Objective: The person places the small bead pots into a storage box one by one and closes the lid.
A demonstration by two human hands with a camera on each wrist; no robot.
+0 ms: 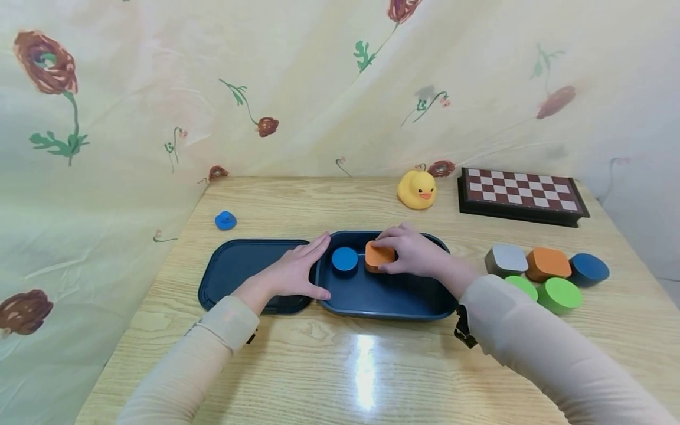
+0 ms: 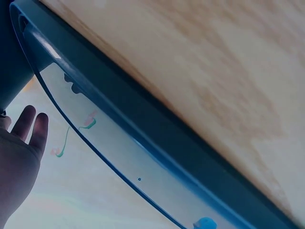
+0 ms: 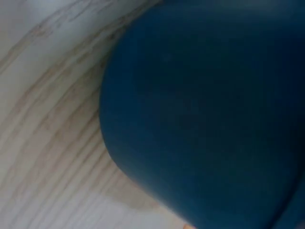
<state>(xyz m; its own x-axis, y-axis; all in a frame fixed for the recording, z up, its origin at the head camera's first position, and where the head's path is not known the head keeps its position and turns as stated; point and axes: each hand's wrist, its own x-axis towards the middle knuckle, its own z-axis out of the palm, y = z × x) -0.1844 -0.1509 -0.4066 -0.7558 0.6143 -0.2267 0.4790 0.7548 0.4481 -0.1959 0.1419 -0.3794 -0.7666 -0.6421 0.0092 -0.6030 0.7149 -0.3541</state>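
My right hand [image 1: 409,252] reaches over the right side of a dark blue box [image 1: 382,314] and pinches an orange rounded-square block [image 1: 378,256] between thumb and fingers, inside the box. Just left of it in the box is a blue round block [image 1: 345,259]. My left hand [image 1: 292,273] is at the box's left rim with straight, spread fingers. Below that hand and forearm lies a flat dark blue lid [image 1: 239,268], partly covered. In the left wrist view, the left hand [image 2: 19,162] shows at the left edge. The box's outer wall [image 3: 200,114] fills most of the right wrist view.
Right of the box stand a grey block [image 1: 506,260], an orange block [image 1: 548,263], a blue block [image 1: 588,270] and two green round blocks [image 1: 560,294]. Behind are a yellow rubber duck [image 1: 417,190] and a chessboard [image 1: 523,195]. A small blue duck [image 1: 225,221] sits beyond the lid.
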